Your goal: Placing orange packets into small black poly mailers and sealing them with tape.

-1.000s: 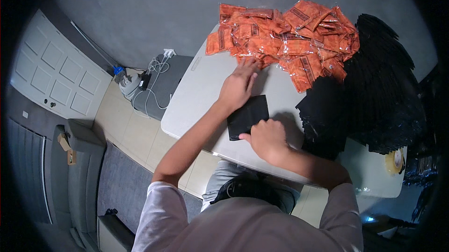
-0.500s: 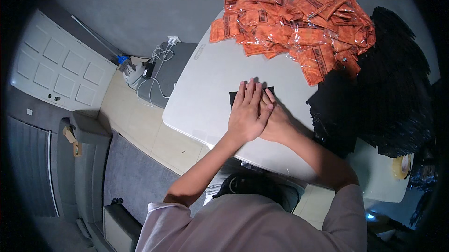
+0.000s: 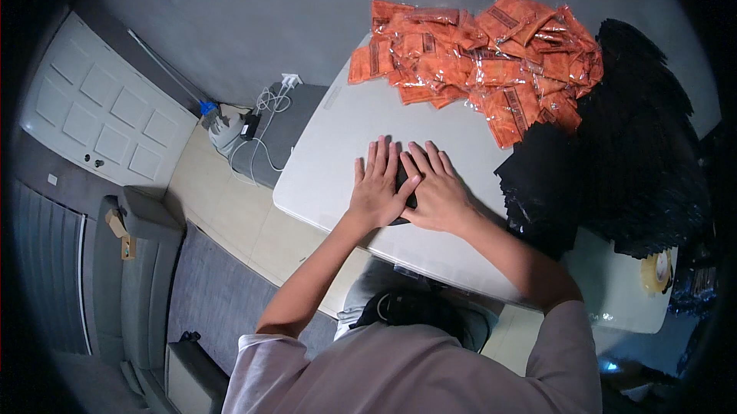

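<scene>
left hand (image 3: pixel 378 191) and right hand (image 3: pixel 435 195) lying flat, fingers spread, pressing down on flat black plastic pouch (image 3: pixel 404 187) on white table (image 3: pixel 338 137), gripping nothing.

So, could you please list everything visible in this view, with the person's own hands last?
Table: one, white, centre.
Orange packets: a heap, count unclear, table's far side.
Black pouches: a large stack, table's right side.
Black pouch: one, mostly hidden under both hands.
Tape roll: one, yellowish, table's right end.
Side table: one, grey, bearing white cables.
Door: one, white, left.
Left hand: flat on the black pouch.
Right hand: flat on it too.
</scene>
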